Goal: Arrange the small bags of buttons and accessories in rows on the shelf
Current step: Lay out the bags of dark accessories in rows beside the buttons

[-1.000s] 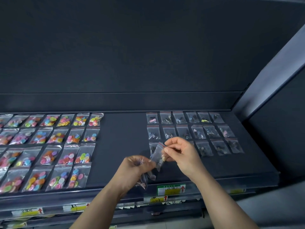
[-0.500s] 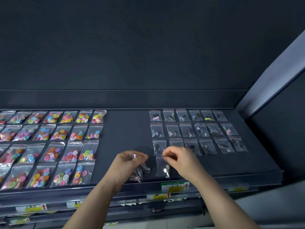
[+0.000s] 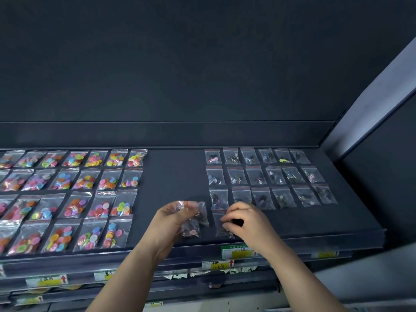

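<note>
Pinching a bunch of small bags [image 3: 193, 224], the left hand [image 3: 173, 221] hovers beside the right hand [image 3: 245, 224], fingertips pressing one bag [image 3: 221, 228] onto the shelf [image 3: 180, 176].

Open lane down the middle of the shelf [image 3: 175, 176], bare dark surface between the colourful button bags [image 3: 74, 194] on the left and the dark accessory bags [image 3: 267, 176] on the right. Back of that lane free up to the rear wall. Front of it taken by the left hand [image 3: 173, 218] with a bunch of small bags [image 3: 193, 224]. Right hand [image 3: 244, 221] sits on a single bag [image 3: 221, 230] starting a fourth row. Bare shelf to its right, up to the side panel [image 3: 371, 104]. Front lip [image 3: 315, 243] low.
</note>
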A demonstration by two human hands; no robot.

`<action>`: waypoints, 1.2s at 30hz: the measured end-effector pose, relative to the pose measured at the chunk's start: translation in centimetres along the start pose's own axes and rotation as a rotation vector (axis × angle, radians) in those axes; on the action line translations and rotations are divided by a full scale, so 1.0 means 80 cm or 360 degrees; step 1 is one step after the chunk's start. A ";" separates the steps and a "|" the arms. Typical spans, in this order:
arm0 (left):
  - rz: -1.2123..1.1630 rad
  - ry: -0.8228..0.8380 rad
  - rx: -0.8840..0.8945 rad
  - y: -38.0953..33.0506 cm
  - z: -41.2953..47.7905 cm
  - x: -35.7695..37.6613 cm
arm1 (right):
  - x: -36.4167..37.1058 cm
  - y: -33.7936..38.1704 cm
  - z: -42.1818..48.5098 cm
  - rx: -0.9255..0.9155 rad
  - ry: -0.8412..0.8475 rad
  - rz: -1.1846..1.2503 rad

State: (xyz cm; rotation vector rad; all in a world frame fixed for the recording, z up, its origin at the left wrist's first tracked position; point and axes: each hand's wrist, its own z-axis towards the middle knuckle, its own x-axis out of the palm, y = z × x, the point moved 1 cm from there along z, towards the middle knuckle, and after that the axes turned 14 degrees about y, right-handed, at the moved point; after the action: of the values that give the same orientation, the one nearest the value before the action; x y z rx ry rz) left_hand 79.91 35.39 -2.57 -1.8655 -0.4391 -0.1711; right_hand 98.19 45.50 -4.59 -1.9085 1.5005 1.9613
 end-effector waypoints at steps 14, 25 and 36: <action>-0.0127 0.0160 0.0018 -0.012 0.006 0.042 | -0.035 0.024 -0.019 0.0064 -0.0073 0.1041; 0.0258 0.0186 0.0005 -0.003 0.006 0.061 | -0.060 0.012 -0.035 -0.0045 -0.0196 0.1262; 0.0265 -0.0048 -0.0097 0.013 0.005 0.050 | -0.072 -0.032 -0.027 0.0202 -0.0145 0.1290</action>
State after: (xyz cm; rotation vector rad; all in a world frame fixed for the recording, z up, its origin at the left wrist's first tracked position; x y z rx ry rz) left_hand 83.92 36.38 -2.30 -1.9572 -0.2998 -0.0444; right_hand 102.78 48.86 -1.16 -1.2188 2.5610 2.0540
